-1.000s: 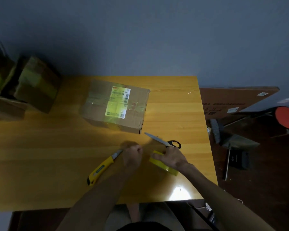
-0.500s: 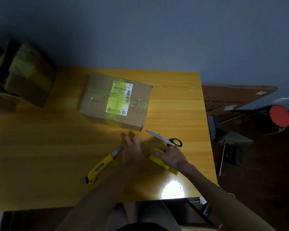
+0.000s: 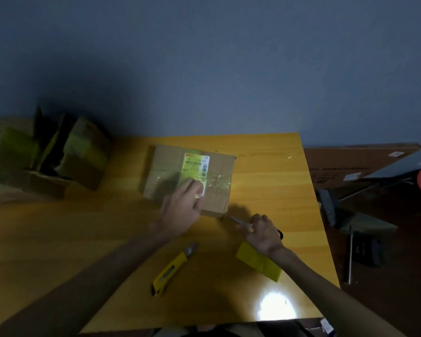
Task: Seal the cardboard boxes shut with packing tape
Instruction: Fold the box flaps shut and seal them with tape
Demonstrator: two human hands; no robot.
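One cardboard box (image 3: 170,166) sits flaps-down toward the far middle of the wooden counter (image 3: 265,178). It bears one yellow-green and white shipping label (image 3: 195,167), and glossy clear tape (image 3: 219,184) glints across its top. Two hands are in view. The left hand (image 3: 180,210) reaches over the near edge of the box with its fingers extended and spread, the tips lying on the box top at the lower end of the label. The hand is blurred, but it holds nothing.

Just beside the box's near right corner, the right hand (image 3: 263,233) has its fingers and thumb curled round one pair of scissors (image 3: 236,220). The blade tip pokes out toward the box corner and a bit of black handle shows behind the wrist.

One yellow utility knife (image 3: 169,269) lies on the counter between the two forearms, blade end toward the box. One flat yellow rectangular piece (image 3: 259,263) lies under the right wrist; what it is I cannot tell.

At the far left stands a dim pile of other boxes (image 3: 85,154) with yellowish bands — at least two; an exact count is not possible. One large flat cardboard sheet (image 3: 350,161) leans against the wall beyond the counter's right edge.
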